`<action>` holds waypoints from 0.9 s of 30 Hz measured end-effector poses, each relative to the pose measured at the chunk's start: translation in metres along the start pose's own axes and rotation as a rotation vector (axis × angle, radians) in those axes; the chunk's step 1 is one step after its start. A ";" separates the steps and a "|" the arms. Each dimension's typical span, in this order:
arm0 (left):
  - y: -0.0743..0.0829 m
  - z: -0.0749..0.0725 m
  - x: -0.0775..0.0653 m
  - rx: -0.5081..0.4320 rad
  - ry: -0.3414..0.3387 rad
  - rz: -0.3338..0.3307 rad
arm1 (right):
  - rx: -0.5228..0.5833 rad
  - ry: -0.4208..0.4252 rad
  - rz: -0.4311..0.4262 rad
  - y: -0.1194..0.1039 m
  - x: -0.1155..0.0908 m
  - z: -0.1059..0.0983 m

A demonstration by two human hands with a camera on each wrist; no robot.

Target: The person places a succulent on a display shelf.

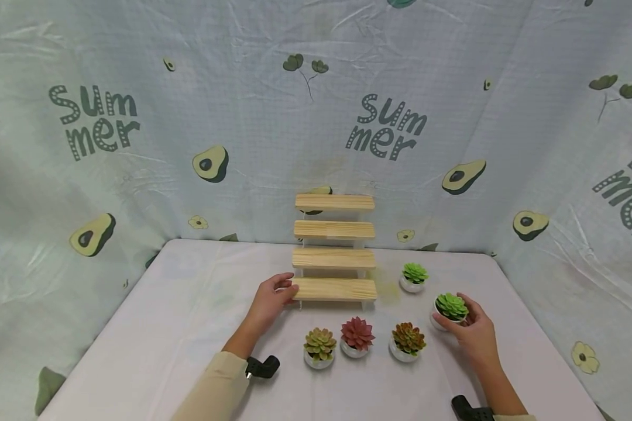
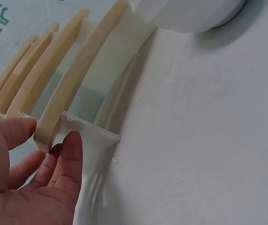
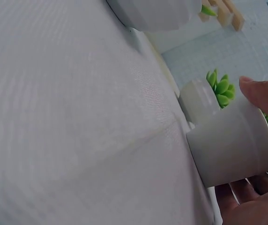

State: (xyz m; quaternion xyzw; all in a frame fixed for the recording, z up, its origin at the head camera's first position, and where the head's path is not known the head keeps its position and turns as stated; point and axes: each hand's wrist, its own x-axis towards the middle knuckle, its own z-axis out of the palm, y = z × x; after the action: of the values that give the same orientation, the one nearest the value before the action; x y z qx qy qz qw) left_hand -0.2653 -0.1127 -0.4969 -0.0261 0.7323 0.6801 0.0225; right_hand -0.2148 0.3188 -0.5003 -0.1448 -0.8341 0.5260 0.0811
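Observation:
My left hand (image 1: 270,299) pinches the left end of the lowest plank (image 1: 337,289) of a tiered wooden display stand. In the left wrist view, the thumb lies on the plank's upper side and the fingers curl beneath it, by a clear support (image 2: 89,126). My right hand (image 1: 476,336) grips a white pot (image 3: 232,145) holding a bright green succulent (image 1: 451,306), thumb on one side and fingers on the other. The pot's base is right at the tablecloth in the right wrist view. Just behind it stands another green succulent (image 1: 415,273) in a similar white pot.
Along the front of the stand sit a yellowish-green succulent (image 1: 319,344), a red succulent (image 1: 357,333) and an orange-brown succulent (image 1: 408,338), all in white pots. A pale cloth covers the table (image 1: 200,327). Behind rises a printed curtain (image 1: 253,117) with avocados and lettering.

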 end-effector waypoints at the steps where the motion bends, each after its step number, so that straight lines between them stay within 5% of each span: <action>1: 0.001 0.000 0.000 0.003 0.003 -0.002 | 0.008 0.000 0.010 0.000 0.001 0.000; 27: 0.003 0.005 0.006 -0.044 0.017 -0.061 | -0.065 -0.111 0.014 0.001 0.005 -0.009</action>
State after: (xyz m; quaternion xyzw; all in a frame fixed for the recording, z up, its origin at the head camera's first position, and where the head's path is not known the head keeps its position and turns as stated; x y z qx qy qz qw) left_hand -0.2712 -0.1078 -0.4945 -0.0546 0.7161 0.6949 0.0364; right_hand -0.2169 0.3282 -0.4976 -0.1236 -0.8530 0.5064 0.0261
